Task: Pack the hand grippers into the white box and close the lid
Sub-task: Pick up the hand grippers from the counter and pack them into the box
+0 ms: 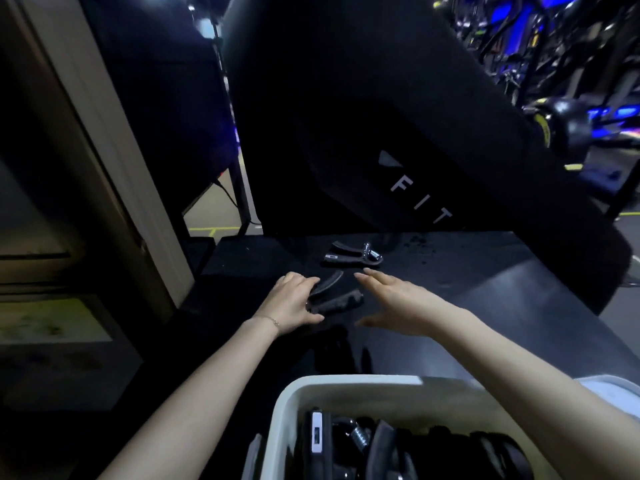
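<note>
On the black surface, my left hand (pixel 293 304) grips a black hand gripper (pixel 337 299) by its near end, fingers curled over the handles. My right hand (pixel 394 301) hovers just right of that gripper with fingers straight, holding nothing. A second black hand gripper (pixel 351 256) with a silver spring lies farther back on the surface, apart from both hands. The white box (pixel 346 393) stands open at the bottom, close to me, with several black hand grippers (pixel 381 445) inside. Its lid is not clearly in view.
A large black padded machine panel (pixel 398 133) with white lettering rises right behind the surface. A beige door frame (pixel 104 150) stands at the left. Gym machines (pixel 571 81) with blue lights fill the far right.
</note>
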